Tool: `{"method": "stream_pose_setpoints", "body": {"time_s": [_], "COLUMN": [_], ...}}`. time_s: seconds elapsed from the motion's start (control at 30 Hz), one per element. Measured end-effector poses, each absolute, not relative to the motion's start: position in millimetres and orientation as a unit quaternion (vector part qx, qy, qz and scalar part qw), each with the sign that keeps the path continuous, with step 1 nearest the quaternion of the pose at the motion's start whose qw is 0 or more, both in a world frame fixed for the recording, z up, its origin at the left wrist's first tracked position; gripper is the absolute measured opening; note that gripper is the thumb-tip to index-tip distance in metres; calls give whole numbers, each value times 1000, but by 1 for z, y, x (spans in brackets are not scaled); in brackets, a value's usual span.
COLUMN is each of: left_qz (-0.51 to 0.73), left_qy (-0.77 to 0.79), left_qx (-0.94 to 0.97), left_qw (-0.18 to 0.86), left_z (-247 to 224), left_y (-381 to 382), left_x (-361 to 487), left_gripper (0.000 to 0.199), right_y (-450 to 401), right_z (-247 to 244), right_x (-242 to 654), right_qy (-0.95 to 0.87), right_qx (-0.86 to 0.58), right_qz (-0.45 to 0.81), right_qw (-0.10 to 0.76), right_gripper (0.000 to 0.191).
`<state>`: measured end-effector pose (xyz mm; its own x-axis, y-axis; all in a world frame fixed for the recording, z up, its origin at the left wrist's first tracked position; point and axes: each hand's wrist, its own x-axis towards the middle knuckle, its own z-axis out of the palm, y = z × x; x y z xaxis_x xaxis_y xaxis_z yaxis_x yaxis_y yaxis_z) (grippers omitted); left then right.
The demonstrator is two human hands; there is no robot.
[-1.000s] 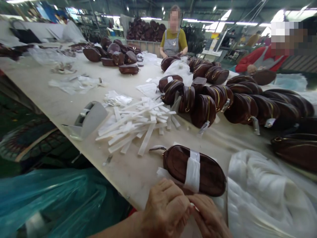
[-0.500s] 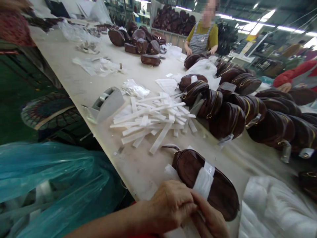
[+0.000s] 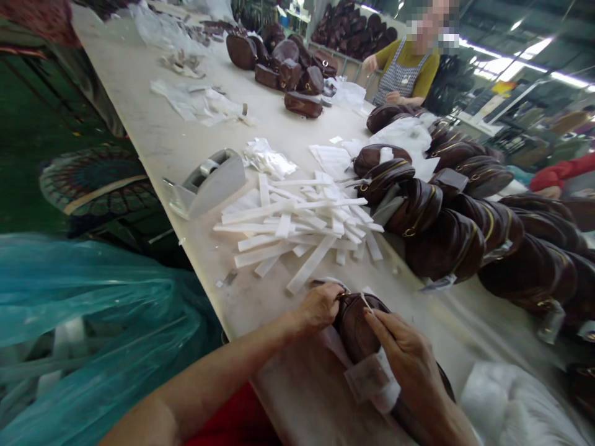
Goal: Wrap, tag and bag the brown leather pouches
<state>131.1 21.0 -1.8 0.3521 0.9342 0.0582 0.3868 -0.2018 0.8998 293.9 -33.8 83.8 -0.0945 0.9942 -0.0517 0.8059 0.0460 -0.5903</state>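
Observation:
A dark brown bag point(image 3: 360, 334) lies on the table near its front edge, with a white wrap point(image 3: 373, 379) around its middle. My left hand point(image 3: 320, 305) is closed at the bag's upper left end, by the metal ring, its fingertips pinched on the strap end. My right hand point(image 3: 404, 341) lies over the bag's right side; thumb and finger pinch a thin white strip point(image 3: 366, 302) above the bag. Just beyond my hands is a pile of white foam strips point(image 3: 302, 226).
A tape dispenser point(image 3: 214, 183) stands at the left table edge. Many brown bags point(image 3: 446, 244) line the right side. White padding point(image 3: 515, 396) lies lower right, a teal plastic bag point(image 3: 116, 310) lower left. A person in a checked apron point(image 3: 402, 71) stands across the table.
My hands have separated. The left moved up to the bag's ring end, and the right moved onto the bag with a thin white strip. The wrap's end now hangs loosely leftward.

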Motion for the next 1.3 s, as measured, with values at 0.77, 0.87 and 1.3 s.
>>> {"method": "stream_pose_setpoints", "body": {"time_s": [0.77, 0.87, 1.3], "left_qz": [313, 297, 306], "left_qy": [475, 474, 474], "left_qx": [705, 713, 698], "left_qw": [423, 423, 442], "left_z": [-22, -21, -24], "left_y": [33, 34, 35], "left_x": [139, 139, 137], "left_gripper": [24, 24, 22], "right_y": [59, 62, 69], "right_z": [87, 86, 63], "right_x": [283, 281, 296], "right_qy": [-850, -862, -836], "right_qx": [-467, -446, -472], "right_qz": [77, 84, 274], "right_qw": [-230, -225, -47], "right_gripper": [28, 27, 22]}}
